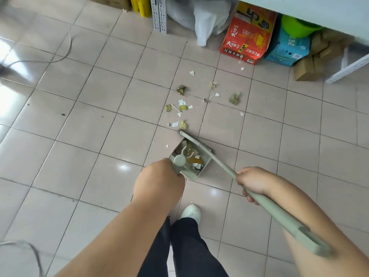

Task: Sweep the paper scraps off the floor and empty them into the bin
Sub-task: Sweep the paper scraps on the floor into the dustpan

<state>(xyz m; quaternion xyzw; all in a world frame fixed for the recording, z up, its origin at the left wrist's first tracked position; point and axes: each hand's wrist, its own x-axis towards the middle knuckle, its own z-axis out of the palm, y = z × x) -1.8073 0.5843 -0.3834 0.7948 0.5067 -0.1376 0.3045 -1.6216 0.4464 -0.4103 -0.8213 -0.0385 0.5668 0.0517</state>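
Observation:
My left hand (159, 179) grips the upright handle of a pale green dustpan (206, 162) that rests on the tiled floor and holds several white and yellow scraps. My right hand (252, 181) is closed around the long pale green broom handle (279, 214). The broom head (192, 139) lies across the mouth of the dustpan. Beyond it, paper scraps (182, 105) are scattered over the tiles, white bits and crumpled olive-yellow pieces (234, 98). No bin is clearly in view.
Against the far wall stand a red carton (247, 39), a blue carton (289, 48), brown boxes (315, 60), a white plastic bag (207, 19) and a grey metal rack post (159, 15). A grey cable (60, 54) runs over the floor at left. My shoe (191, 212) is below the dustpan.

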